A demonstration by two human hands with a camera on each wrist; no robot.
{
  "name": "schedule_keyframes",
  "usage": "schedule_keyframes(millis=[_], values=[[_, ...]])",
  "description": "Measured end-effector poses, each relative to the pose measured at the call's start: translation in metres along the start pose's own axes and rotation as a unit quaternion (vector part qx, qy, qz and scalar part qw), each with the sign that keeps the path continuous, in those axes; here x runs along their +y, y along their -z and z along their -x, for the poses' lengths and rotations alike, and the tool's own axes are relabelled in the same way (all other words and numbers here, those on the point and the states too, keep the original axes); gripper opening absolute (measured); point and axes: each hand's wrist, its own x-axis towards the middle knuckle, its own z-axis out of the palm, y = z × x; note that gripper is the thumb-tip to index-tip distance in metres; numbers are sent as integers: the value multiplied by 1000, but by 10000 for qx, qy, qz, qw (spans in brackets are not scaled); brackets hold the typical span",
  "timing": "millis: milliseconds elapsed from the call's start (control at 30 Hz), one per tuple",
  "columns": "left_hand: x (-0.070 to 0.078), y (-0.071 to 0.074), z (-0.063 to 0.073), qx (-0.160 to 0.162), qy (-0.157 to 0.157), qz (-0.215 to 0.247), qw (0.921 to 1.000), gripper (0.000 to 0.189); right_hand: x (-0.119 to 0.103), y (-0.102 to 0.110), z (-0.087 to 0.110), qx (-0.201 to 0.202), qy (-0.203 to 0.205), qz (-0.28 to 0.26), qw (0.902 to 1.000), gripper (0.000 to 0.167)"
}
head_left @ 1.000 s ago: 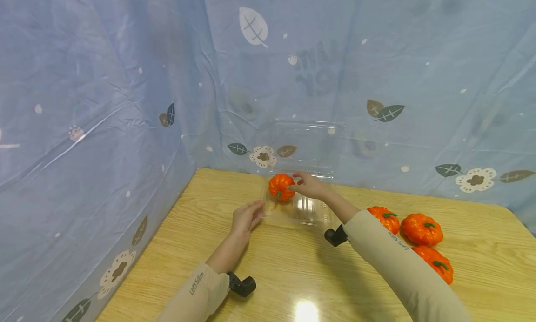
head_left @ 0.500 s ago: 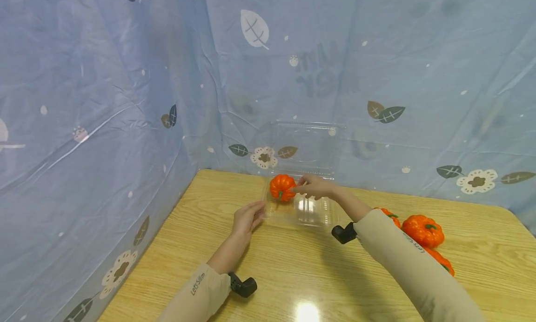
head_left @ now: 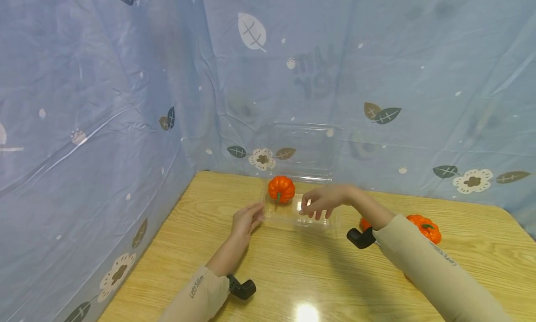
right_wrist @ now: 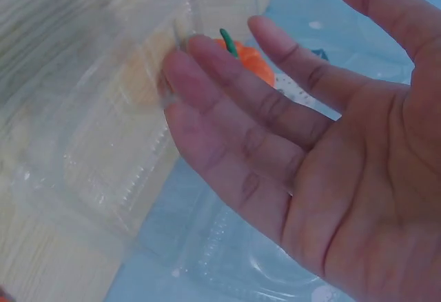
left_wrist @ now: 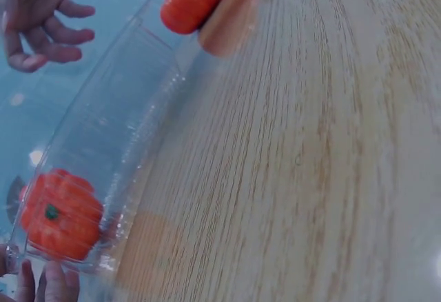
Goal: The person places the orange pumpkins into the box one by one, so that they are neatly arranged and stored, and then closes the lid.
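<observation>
A clear plastic clamshell container (head_left: 279,216) stands on the table with its lid (head_left: 303,147) raised against the back cloth. An orange toy pumpkin (head_left: 281,189) with a green stem sits in the left part of its base. My left hand (head_left: 246,222) holds the container's left edge, thumb and fingertips at the rim (left_wrist: 15,247) in the left wrist view. Over the right part of the base hovers my right hand (head_left: 324,201), apart from the pumpkin. Its fingers are loosely spread and hold nothing in the right wrist view.
More orange pumpkins (head_left: 425,227) lie on the right side of the wooden table (head_left: 276,271), partly hidden by my right arm. A blue patterned cloth (head_left: 398,70) hangs behind and to the left. Black wrist devices (head_left: 242,288) stick out below both wrists.
My right hand has come off the pumpkin and moved right and slightly nearer. The pumpkin stays in the container, and my left hand has kept its place.
</observation>
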Motion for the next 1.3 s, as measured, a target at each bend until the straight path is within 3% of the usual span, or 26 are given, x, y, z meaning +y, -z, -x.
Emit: schedule_keyframes(millis=[333,567,1000,1167,1300], values=[[-1,-1,1,71,-2,-3,10000,34,15,-16,26,489,653,180,9965,21],[-2,-1,0,90,13,31,10000,33,31,-33,44,1167,1198,578,9842,26],[0,2,2,-38,-19,-29,10000,36,68,-56,68,2016,1156,614,9707,34],[-1,3,5,-199,-282,166,9993,31,77,-64,78,2421,1070,771,9613,38],[0,3,6,-172,-267,213,9993,30,84,-68,86,2642,1012,608,9572,38]])
